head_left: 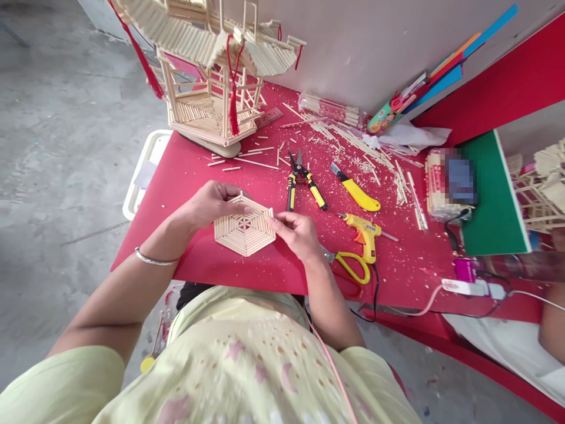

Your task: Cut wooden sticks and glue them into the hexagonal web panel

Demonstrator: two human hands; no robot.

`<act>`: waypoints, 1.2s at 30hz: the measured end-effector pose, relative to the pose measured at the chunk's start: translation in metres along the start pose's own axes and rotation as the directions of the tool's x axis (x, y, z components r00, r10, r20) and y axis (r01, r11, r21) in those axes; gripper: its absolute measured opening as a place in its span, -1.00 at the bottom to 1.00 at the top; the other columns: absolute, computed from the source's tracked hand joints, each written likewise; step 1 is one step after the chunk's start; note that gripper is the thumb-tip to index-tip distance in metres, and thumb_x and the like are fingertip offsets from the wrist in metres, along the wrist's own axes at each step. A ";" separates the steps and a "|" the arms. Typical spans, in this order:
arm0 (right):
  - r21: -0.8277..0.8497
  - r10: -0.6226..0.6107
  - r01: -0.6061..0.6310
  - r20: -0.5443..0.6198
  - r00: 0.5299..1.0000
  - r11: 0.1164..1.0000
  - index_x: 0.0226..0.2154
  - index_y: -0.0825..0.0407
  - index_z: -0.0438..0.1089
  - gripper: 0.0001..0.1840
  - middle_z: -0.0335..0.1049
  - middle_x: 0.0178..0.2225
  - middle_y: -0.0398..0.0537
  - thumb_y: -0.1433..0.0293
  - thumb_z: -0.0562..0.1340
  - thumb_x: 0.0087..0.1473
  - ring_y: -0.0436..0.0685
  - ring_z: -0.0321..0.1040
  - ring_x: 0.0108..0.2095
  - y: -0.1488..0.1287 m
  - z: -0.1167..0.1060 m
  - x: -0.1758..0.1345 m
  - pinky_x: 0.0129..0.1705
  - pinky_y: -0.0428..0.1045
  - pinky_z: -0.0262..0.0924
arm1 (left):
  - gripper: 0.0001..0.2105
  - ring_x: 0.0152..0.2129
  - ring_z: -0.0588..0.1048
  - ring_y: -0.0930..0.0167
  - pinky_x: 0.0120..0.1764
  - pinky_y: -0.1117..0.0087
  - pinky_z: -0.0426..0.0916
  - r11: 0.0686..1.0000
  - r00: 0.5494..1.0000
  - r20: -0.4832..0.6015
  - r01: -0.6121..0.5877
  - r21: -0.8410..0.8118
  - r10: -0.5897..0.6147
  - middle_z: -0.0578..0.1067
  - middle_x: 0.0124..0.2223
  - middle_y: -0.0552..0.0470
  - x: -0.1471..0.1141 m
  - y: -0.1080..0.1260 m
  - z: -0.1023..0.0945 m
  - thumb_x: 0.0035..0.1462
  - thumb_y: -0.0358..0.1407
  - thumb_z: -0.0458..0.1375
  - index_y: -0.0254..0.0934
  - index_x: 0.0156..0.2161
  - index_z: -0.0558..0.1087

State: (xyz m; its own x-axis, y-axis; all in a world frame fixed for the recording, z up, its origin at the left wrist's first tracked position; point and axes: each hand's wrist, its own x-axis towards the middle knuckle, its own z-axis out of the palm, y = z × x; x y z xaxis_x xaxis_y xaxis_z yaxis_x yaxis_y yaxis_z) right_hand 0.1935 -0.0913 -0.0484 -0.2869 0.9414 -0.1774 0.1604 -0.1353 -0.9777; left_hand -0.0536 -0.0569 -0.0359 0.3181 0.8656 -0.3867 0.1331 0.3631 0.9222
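Note:
A hexagonal panel of thin wooden sticks (245, 238), laid in rings like a web with a small pattern of gaps at its centre, is held above the red tabletop near its front edge. My left hand (216, 203) pinches its upper left edge between thumb and fingers. At the right corner, my right hand (298, 232) grips it, thumb on top and fingers curled beneath. Beyond my hands stands a pavilion model of wooden sticks (212, 112) with red tassels. Pliers-like cutters (304, 179) with yellow and black handles lie open just past my right hand.
To the right lie a yellow-handled knife (359, 191), a yellow glue gun (368, 235) with its cord, and yellow-handled scissors (353, 268). Loose sticks (366, 144) and shavings litter the back of the red table (198, 253). A power strip (472, 288) sits at the right edge.

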 end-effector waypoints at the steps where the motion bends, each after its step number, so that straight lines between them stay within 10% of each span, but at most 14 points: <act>1: -0.004 0.002 -0.002 -0.008 1.000 1.000 -0.32 0.05 0.61 -0.55 0.56 -0.37 -0.09 -0.01 0.42 0.03 0.06 0.38 -0.38 0.000 0.000 0.000 -0.33 -0.07 0.24 | -0.54 -0.45 0.63 0.27 -0.42 0.38 0.52 1.000 1.000 -0.004 -0.001 -0.004 0.001 0.67 -0.32 -0.08 0.000 0.000 0.000 -0.21 -0.09 0.53 -0.32 -0.21 0.66; 15: -0.224 -0.061 0.041 -0.084 0.995 0.974 -0.31 0.06 0.62 -0.55 0.57 -0.42 -0.09 0.00 0.33 0.16 0.07 0.43 -0.42 0.007 0.002 0.003 -0.38 -0.08 0.24 | -0.41 -0.46 0.61 0.31 -0.42 0.38 0.50 0.999 0.999 0.029 0.039 0.001 -0.039 0.65 -0.34 -0.06 0.005 -0.001 0.003 -0.23 -0.06 0.53 -0.33 -0.08 0.61; 21: -0.711 -0.426 0.162 -0.209 0.880 0.684 -0.07 0.03 0.58 -0.66 0.59 -0.20 0.05 0.19 0.19 0.35 0.14 0.50 -0.23 0.011 0.000 -0.029 -0.12 0.00 0.32 | -0.42 -0.57 0.48 0.42 -0.54 0.46 0.31 0.958 0.997 -0.041 -0.052 0.282 0.067 0.53 -0.49 0.07 0.010 -0.009 0.000 -0.15 0.00 0.46 -0.33 -0.04 0.61; 27: -0.903 -0.507 0.022 -0.221 0.833 0.430 0.06 -0.01 0.52 -0.65 0.54 -0.09 0.08 0.22 0.28 0.28 0.25 0.42 -0.09 0.032 -0.037 -0.100 0.03 0.13 0.30 | -0.51 -0.47 0.48 0.42 -0.42 0.46 0.32 0.818 0.958 -0.132 -0.141 0.558 0.255 0.60 -0.38 0.01 0.013 -0.020 -0.002 0.07 0.07 0.31 -0.30 -0.07 0.65; 36: -0.895 -0.558 -0.079 -0.341 0.757 0.439 0.01 -0.03 0.53 -0.74 0.51 -0.07 0.08 0.35 0.21 0.34 0.23 0.39 -0.08 0.074 -0.064 -0.113 0.05 0.17 0.28 | -0.65 -0.26 0.59 0.32 -0.13 0.32 0.43 0.666 0.834 -0.105 -0.350 0.658 0.542 0.68 -0.16 -0.08 0.020 -0.028 0.031 0.22 -0.01 0.23 -0.26 -0.28 0.66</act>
State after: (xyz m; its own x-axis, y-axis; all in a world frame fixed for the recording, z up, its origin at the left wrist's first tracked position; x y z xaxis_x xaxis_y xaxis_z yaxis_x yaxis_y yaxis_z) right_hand 0.2984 -0.1878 -0.0933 0.0150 0.8934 0.4491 0.9382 0.1427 -0.3152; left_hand -0.0222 -0.0603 -0.0690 0.2386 0.9547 0.1777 0.5953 -0.2883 0.7500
